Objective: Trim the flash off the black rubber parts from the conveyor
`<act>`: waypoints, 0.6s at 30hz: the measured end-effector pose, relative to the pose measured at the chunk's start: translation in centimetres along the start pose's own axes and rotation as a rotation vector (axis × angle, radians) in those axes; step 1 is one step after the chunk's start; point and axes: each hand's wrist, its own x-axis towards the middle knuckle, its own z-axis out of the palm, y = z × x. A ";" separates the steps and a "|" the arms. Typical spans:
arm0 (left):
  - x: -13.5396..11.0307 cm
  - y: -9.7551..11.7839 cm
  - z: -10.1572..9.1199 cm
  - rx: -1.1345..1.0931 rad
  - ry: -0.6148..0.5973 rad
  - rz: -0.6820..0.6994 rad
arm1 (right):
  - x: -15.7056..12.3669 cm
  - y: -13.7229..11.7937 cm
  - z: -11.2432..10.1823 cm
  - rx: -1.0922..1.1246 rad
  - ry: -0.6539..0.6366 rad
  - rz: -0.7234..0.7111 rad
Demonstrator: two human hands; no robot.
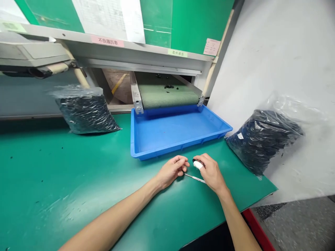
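My left hand (172,170) hangs curled over the green mat (65,174), just in front of the blue plastic tray (167,150). My right hand (210,173) faces it, with a white fingertip cover or small white piece (198,165) at its fingers. A tiny black part (194,160) sits right at that white tip. A thin pale pick (195,178) runs out from under my right hand toward my left fingers. It appears held in my right hand, though the grip is partly hidden.
A small green belt conveyor (167,97) ends over the tray's back rim, with dark bits on it. Plastic bags of black parts lie to the left (86,113) and right (261,139). A white sheet (272,52) rises at right; a red edge (258,223) runs below the mat.
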 end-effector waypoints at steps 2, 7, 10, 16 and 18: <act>-0.1 -0.1 0.0 0.052 -0.033 0.016 | -0.5 -1.2 0.1 0.130 -0.014 -0.063; -0.4 -0.1 -0.1 0.080 -0.054 0.023 | -0.8 -2.6 0.9 0.229 -0.017 -0.042; -0.3 0.0 -0.2 -0.007 -0.040 0.015 | -1.2 -2.1 1.3 0.211 0.002 0.086; -0.1 -0.2 -0.5 -0.084 -0.005 0.017 | -3.5 -2.2 2.4 -0.347 -0.073 -0.054; -0.1 -0.2 -0.5 -0.079 -0.001 0.018 | -3.9 -2.4 2.8 -0.446 -0.037 -0.068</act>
